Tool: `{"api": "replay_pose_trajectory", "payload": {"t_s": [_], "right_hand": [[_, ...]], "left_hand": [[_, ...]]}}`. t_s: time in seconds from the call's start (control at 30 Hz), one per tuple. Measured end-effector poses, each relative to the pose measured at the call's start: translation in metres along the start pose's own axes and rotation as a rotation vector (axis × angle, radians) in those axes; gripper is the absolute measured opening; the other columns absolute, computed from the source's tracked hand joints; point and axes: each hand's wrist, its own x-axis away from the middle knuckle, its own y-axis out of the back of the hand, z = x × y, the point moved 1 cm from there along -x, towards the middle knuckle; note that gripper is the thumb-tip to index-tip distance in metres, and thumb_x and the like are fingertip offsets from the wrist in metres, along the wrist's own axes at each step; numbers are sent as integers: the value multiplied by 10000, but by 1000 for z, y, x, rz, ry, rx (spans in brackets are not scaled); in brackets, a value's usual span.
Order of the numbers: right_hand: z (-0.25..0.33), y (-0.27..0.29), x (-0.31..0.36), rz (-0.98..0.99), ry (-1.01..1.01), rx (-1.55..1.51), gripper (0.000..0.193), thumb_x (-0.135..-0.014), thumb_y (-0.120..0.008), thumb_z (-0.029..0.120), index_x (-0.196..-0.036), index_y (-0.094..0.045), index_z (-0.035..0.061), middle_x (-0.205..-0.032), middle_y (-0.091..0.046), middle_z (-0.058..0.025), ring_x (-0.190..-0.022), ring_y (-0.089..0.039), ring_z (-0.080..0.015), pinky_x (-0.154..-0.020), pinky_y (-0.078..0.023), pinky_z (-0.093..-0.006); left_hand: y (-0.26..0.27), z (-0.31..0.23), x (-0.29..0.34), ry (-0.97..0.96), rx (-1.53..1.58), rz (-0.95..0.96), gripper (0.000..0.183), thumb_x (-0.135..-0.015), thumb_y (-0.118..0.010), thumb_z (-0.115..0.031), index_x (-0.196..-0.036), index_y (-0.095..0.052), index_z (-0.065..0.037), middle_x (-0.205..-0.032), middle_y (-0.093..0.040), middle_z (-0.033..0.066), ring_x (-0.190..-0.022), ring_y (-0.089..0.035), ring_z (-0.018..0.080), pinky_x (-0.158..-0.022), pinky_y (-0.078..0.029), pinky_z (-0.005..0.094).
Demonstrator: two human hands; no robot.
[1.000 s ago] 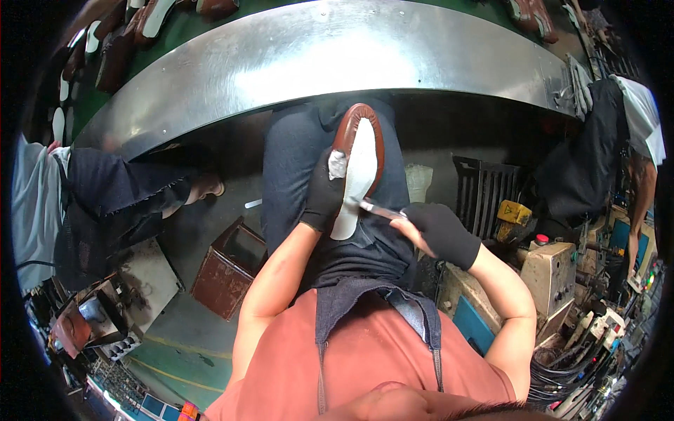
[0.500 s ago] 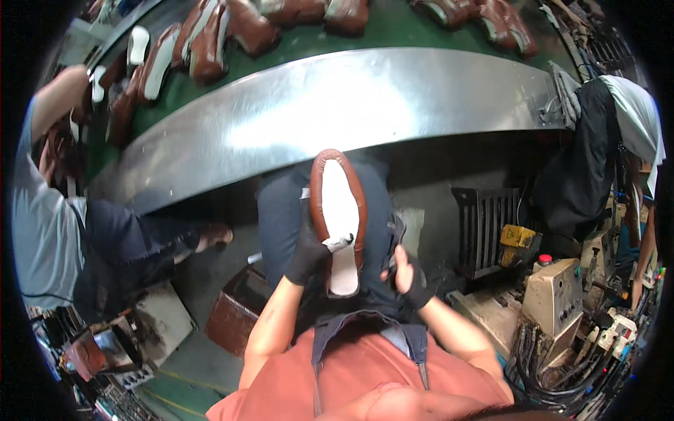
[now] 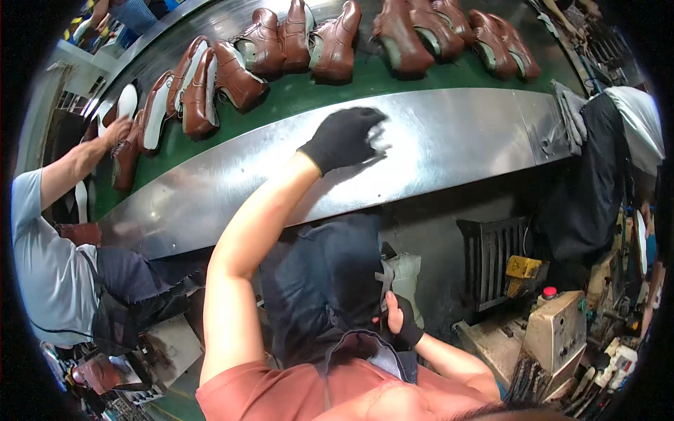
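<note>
My left hand, in a black glove with pale fingertips, is stretched out over the shiny metal ledge. Its fingers are loosely curved and apart, with no shoe in them; glare blurs the tips. Low beside my right thigh, my right hand, gloved with bare thumb, is closed round a tool with a grey head; its exact kind is unclear. Beyond the ledge, brown leather shoes lie on a green belt. One brown shoe lies past my left hand. My lap holds no shoe.
At the left a co-worker in a light shirt reaches a hand to a pale sole. A machine box with a red button and a yellow pedal-like block stand at right. Dark cloth hangs beside the ledge.
The brown shoe with the white sole has left my lap and my left hand. That hand has moved forward over the ledge. My right hand stays low, and the co-worker's hand now touches the shoes.
</note>
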Motion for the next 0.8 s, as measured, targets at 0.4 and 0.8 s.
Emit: {"api": "replay_pose_trajectory", "payload": {"t_s": [0.4, 0.8], "right_hand": [[49, -4, 6, 34, 43, 226, 498, -1022, -340, 390, -964, -625, -13, -838, -660, -85, -754, -558, -164, -719, -448, -331], [27, 5, 10, 41, 13, 453, 541, -1021, -320, 439, -1076, -635, 2, -993, -680, -58, -857, -597, -171, -785, -458, -318]], "left_hand": [[-24, 73, -96, 656, 52, -451, 825, -741, -718, -417, -1316, -393, 77, -1309, -439, 304, -1250, -426, 413, -1049, -363, 441], [24, 155, -85, 865, -304, -787, 857, -731, -726, -415, -1390, -346, -20, -1413, -418, 208, -1309, -407, 346, -1070, -330, 433]]}}
